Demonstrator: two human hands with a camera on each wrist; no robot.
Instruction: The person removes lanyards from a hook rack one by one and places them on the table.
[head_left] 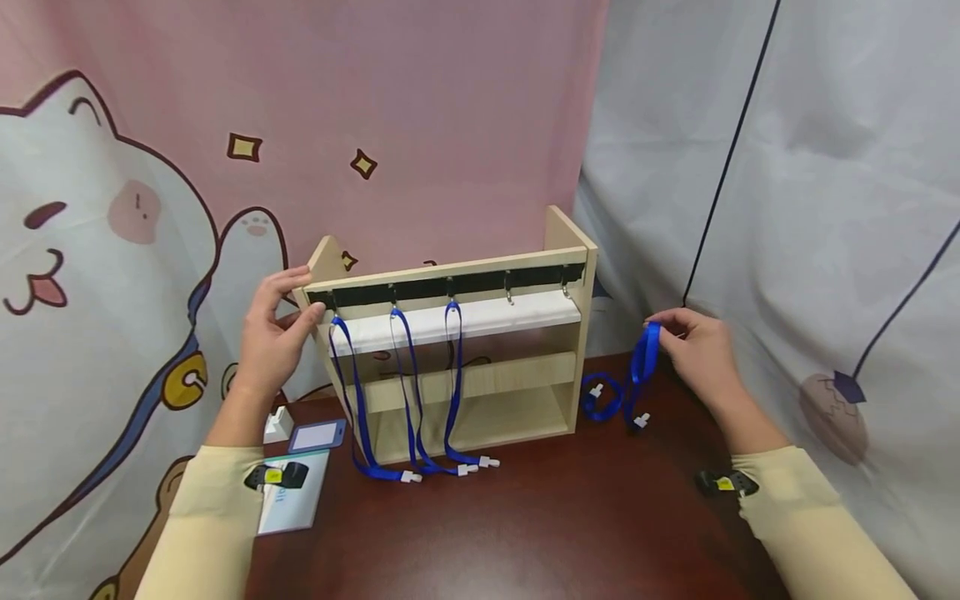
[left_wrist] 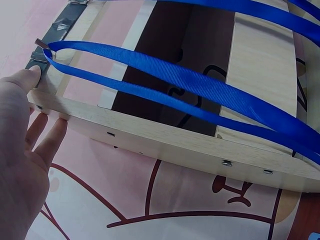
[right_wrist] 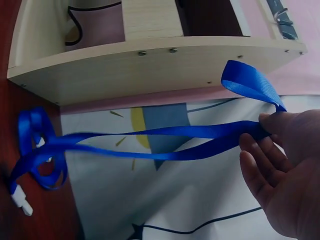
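A loose blue lanyard [head_left: 633, 379] hangs from the person's right hand [head_left: 693, 350], just to the right of the wooden rack [head_left: 457, 358]. Its upper loop is pinched between thumb and fingertips; the rest drops down and coils on the dark red desk [head_left: 525, 525], where its white clip [head_left: 640, 421] lies. The right-wrist view shows the strap [right_wrist: 165, 142] running taut from the fingers [right_wrist: 260, 160] toward the desk, with the folded loop end standing up above the thumb. The right forearm, in a cream sleeve, reaches in from the lower right, the hand raised about level with the rack's middle shelf.

The left hand [head_left: 273, 333] is held up at the rack's upper left corner. Its fingers are nearly straight and lie flat against the side panel, with the thumb [left_wrist: 27, 77] pressed to the front edge beside the black hook strip [head_left: 450, 287]; this grip is open and steadies the rack without closing round anything.

Three more blue lanyards [head_left: 408, 392] hang from the left three hooks, their white clips resting on the desk in front of the rack. The two hooks at the right end of the strip carry nothing. On the desk to the left of the rack lie a badge holder [head_left: 317, 436] and a pale card [head_left: 296, 500]. Behind everything hangs a pink cartoon curtain [head_left: 337, 108], with a grey one [head_left: 787, 167] to the right.
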